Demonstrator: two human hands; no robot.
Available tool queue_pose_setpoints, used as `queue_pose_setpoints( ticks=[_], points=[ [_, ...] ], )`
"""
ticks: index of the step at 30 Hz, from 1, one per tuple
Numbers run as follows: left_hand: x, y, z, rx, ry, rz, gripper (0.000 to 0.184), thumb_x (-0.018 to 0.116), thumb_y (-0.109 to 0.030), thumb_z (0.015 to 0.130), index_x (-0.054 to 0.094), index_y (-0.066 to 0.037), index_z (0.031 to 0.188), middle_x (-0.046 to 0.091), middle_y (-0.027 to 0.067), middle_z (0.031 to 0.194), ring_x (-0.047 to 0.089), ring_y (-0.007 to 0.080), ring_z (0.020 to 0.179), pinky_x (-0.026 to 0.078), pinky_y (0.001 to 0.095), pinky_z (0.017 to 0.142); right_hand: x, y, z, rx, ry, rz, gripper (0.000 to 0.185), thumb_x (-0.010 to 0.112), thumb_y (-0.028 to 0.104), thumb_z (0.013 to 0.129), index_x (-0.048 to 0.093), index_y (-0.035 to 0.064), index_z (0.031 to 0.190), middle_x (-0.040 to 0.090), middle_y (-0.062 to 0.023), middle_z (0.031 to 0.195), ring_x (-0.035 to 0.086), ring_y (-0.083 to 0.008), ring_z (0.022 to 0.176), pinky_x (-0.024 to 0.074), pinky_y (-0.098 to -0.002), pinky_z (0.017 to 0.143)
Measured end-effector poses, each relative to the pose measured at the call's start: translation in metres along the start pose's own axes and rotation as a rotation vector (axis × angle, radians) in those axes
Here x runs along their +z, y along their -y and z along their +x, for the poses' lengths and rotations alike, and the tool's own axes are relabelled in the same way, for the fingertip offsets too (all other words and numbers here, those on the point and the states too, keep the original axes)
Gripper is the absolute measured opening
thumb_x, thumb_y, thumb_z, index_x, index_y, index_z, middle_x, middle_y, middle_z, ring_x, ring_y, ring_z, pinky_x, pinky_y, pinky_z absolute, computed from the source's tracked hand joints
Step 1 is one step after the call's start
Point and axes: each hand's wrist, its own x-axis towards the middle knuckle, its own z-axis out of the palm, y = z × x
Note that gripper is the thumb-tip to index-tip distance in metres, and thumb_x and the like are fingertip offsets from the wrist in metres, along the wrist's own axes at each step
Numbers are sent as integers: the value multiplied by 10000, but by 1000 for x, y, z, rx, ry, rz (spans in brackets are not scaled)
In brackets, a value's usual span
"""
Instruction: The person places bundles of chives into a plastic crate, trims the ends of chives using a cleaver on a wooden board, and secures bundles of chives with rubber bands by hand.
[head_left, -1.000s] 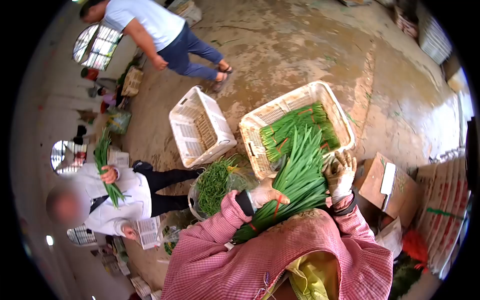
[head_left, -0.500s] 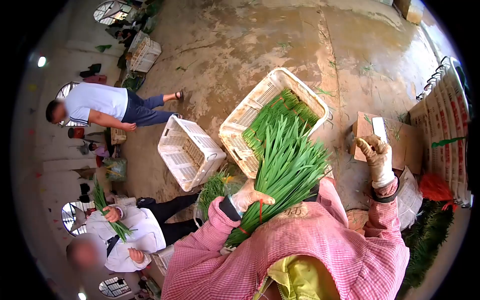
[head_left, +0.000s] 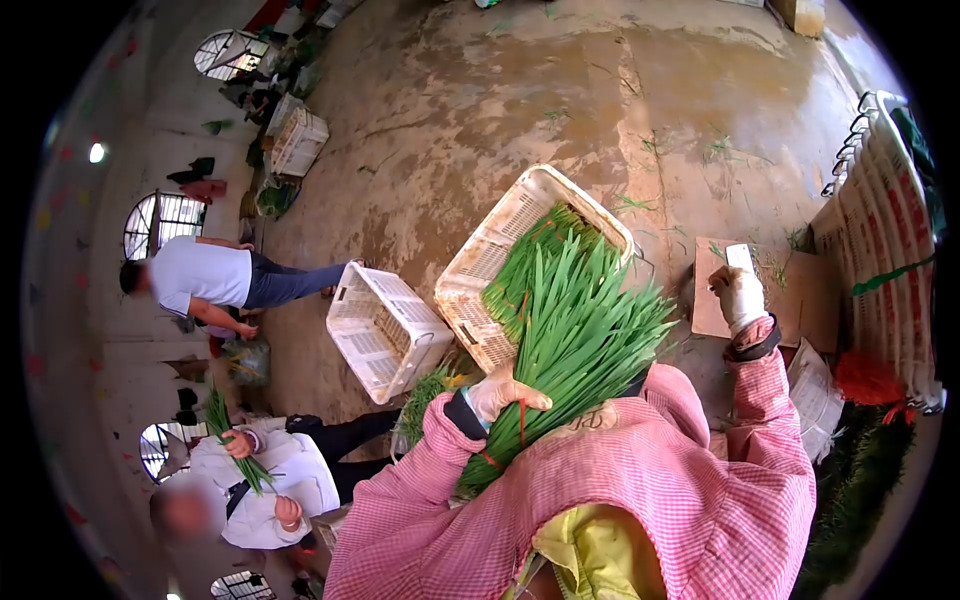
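My left hand (head_left: 493, 396), in a pale stained glove, is closed around a large bunch of long, flat green leaves that look like garlic chives (head_left: 590, 330). Red bands (head_left: 522, 422) circle the bunch near its stem end, and it lies across my front with its tips over a crate. More tied green bundles (head_left: 520, 290) fill part of that white plastic crate (head_left: 470, 250). Out to the right, my gloved right hand (head_left: 740, 298) is raised with curled fingers by a cardboard box (head_left: 800, 290) and a small white rectangular item (head_left: 738, 257). Whatever those fingers hold, if anything, is hidden.
A second white crate (head_left: 388, 325) stands left of the first. A person in white (head_left: 265, 475) holds green stalks; another person (head_left: 210, 275) walks farther off. At right are stacked white crates (head_left: 875, 250) and red strings (head_left: 868, 380). Wet concrete floor (head_left: 480, 90) stretches ahead.
My right hand has curled its fingers more and shifted slightly left and up. The left hand keeps its hold on the bunch. The walking person has moved lower in view, and the view has shifted slightly.
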Motion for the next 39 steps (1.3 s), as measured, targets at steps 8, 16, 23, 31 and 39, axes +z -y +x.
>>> queue_pose_setpoints(
  ticks=[8, 16, 23, 31, 39],
  points=[
    [-15, 0, 13, -1, 65, 3, 641, 601, 34, 590, 443, 25, 1212, 561, 111, 1096, 584, 139, 885, 484, 230, 759, -89, 89, -69, 204, 59, 690, 157, 616, 152, 823, 654, 1, 844, 548, 14, 590, 476, -54, 542, 395, -192, 522],
    [-91, 32, 55, -131, 353, -161, 606, 567, 63, 660, 397, 49, 1242, 517, 200, 1165, 560, 242, 1013, 458, 360, 876, -29, 109, -74, -150, 284, 540, 270, 656, 155, 763, 619, 11, 989, 603, -122, 639, 590, -156, 573, 459, -278, 529],
    [-88, 26, 57, -141, 340, -221, 592, 568, 24, 687, 378, 55, 1246, 526, 199, 1140, 557, 257, 1012, 450, 388, 889, -25, 123, -77, -225, 217, 314, 185, 647, 199, 736, 628, 60, 856, 602, -132, 662, 598, -268, 603, 469, -337, 556],
    [-119, 42, 68, -252, 240, -332, 529, 567, -9, 700, 413, 83, 1198, 556, 217, 1076, 598, 278, 920, 474, 391, 849, 26, 50, -77, 87, -488, 100, 109, 599, 110, 728, 610, 81, 832, 604, -133, 704, 595, -288, 638, 470, -350, 579],
    [-105, 26, 70, -368, 242, -304, 565, 570, -16, 687, 400, 65, 1220, 550, 200, 1096, 582, 260, 958, 457, 379, 871, -43, 104, -85, -239, 3, 240, 487, 693, 169, 734, 513, 41, 1168, 508, -123, 586, 477, -174, 496, 385, -304, 474]
  ],
)
